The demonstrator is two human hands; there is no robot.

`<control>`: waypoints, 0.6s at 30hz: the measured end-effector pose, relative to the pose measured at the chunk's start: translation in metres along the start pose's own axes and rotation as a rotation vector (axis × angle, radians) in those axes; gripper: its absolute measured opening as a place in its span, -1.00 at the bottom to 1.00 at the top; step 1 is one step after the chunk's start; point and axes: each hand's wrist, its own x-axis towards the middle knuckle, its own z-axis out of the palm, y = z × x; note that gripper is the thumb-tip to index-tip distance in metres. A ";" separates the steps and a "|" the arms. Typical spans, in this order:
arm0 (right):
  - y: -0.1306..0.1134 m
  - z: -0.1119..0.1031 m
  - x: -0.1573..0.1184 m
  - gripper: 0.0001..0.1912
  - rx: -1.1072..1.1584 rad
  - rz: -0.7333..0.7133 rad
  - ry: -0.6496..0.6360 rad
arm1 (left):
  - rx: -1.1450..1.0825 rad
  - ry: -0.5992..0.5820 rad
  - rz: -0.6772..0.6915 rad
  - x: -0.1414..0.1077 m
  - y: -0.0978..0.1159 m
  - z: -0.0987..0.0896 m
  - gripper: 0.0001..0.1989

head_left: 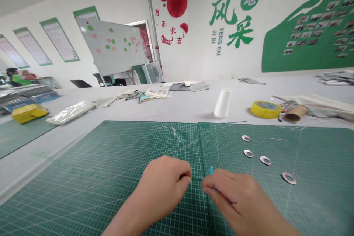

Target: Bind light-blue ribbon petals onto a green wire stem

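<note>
1. Strand: a thin, dark strand (197, 179) spans the short gap between the two hands, low over the join of the mats. Material cannot be told; thread or fine cord is likely.
2. Left hand (167, 177): thumb and fingers pinched together, apparently grasping one end of the strand.
3. Right hand (239, 193): fingers likewise pinched, apparently on the other end. A small blue piece (211, 170) shows just beyond these fingers; cannot tell whether it is gripped.
4. Handling estimate: strand probably very light and limp, stiff only while drawn taut; may slip through dry fingers or snap under a sharp tug. Best hold: a fingertip pinch close to each end, leaving the middle free.
5. Under the hands: two gridded green mats, left mat (124, 162) and right mat (318, 151), side by side. A loose tuft of white thread (175, 134) lies on the left one.
6. Right of the hands: four small white rings (294, 181), at least some with threads trailing. Likely light and easily creased; lift by the rim.
7. Beyond the mats, on the tabletop (166, 113): an upright white spool (222, 103), a roll of yellow tape (265, 113), a cardboard tube (298, 113) and, farther off, folded cloth (199, 86).
</note>
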 end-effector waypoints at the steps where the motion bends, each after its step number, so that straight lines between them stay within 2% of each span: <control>1: 0.000 0.002 -0.001 -0.71 -0.054 -0.042 0.032 | 0.010 0.027 -0.026 0.001 0.000 0.001 -0.80; 4: 0.002 0.010 -0.004 -0.66 -0.164 -0.106 0.118 | -0.002 0.094 -0.076 0.003 0.000 0.004 -0.79; 10: 0.003 0.019 -0.004 -0.65 -0.227 -0.126 0.208 | -0.137 0.191 -0.135 0.007 -0.004 0.007 -0.80; 18: 0.003 0.020 -0.005 -0.66 -0.385 -0.240 0.326 | -0.480 0.168 -0.148 0.012 -0.007 0.007 -0.83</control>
